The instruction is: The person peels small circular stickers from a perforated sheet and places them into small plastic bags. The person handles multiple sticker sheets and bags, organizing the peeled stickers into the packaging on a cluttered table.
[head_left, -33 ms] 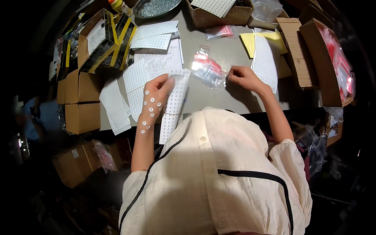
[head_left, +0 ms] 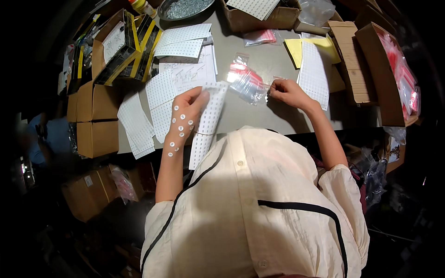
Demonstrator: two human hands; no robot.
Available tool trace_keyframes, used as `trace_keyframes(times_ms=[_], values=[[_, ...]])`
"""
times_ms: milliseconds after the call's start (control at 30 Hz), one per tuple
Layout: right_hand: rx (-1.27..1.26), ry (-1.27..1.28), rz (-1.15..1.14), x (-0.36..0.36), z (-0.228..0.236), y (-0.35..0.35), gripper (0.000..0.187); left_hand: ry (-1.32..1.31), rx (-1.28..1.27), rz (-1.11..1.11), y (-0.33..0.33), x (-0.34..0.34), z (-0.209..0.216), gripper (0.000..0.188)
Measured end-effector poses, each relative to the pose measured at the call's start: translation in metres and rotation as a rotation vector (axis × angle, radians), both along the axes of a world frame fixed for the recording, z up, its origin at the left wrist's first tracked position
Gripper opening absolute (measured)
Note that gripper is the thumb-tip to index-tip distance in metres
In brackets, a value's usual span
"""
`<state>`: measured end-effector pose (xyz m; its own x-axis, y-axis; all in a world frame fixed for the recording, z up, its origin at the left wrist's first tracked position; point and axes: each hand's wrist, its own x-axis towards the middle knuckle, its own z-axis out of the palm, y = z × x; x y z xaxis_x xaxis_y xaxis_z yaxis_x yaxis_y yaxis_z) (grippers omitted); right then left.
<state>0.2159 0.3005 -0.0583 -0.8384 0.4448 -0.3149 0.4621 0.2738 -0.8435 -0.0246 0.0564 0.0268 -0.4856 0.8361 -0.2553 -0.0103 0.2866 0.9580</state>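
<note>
My left hand (head_left: pixel 190 109) is closed on a bundle of white sticker sheets (head_left: pixel 208 118) with rows of small printed marks, thumb on top. A band runs across the bundle. Several small round white stickers (head_left: pixel 182 116) are stuck to the back of this hand and the wrist. My right hand (head_left: pixel 291 93) is closed in a pinch at the right end of a pile of clear zip bags (head_left: pixel 248 83) with red strips. Its fingertips meet the clear plastic there; what they grip, if anything, is too small to tell.
More sticker sheets (head_left: pixel 134 123) lie to the left, others (head_left: pixel 314 74) beside yellow paper (head_left: pixel 293 48) at right. A metal bowl (head_left: pixel 162 14) of small shiny pieces stands at the back. Cardboard boxes (head_left: pixel 98 134) line the left; a box (head_left: pixel 378 69) of red-striped bags stands right.
My left hand has shifted very slightly up and to the right with the sticker sheets. My right hand stays in place by the zip bags.
</note>
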Motion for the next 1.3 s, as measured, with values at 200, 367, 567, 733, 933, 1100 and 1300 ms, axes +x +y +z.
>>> trace_keyframes(times_ms=[200,367,567,733,933,1100,1300], values=[[0.383,-0.101,0.070,-0.014,-0.015,-0.010,0.022,-0.063,-0.008,0.023,0.009,0.014,0.000,0.029],[0.649,-0.192,-0.038,-0.019,0.001,-0.016,0.023,-0.046,-0.006,0.042,0.006,0.012,-0.005,0.030],[0.416,0.466,-0.115,-0.045,0.062,-0.065,0.014,-0.076,-0.036,0.018,0.009,0.016,-0.004,0.031],[0.609,0.654,0.011,-0.073,0.083,-0.097,0.018,-0.047,0.040,-0.039,0.014,0.019,-0.008,0.031],[0.682,0.672,-0.025,-0.081,0.083,-0.100,0.021,0.175,-0.013,-0.113,0.013,0.025,0.004,0.018],[0.630,0.663,-0.012,-0.078,0.081,-0.098,0.020,0.440,0.049,-0.185,0.011,0.027,0.012,0.014],[0.665,0.715,-0.032,-0.076,0.083,-0.098,0.021,0.454,0.072,-0.177,0.013,0.031,0.015,0.009]])
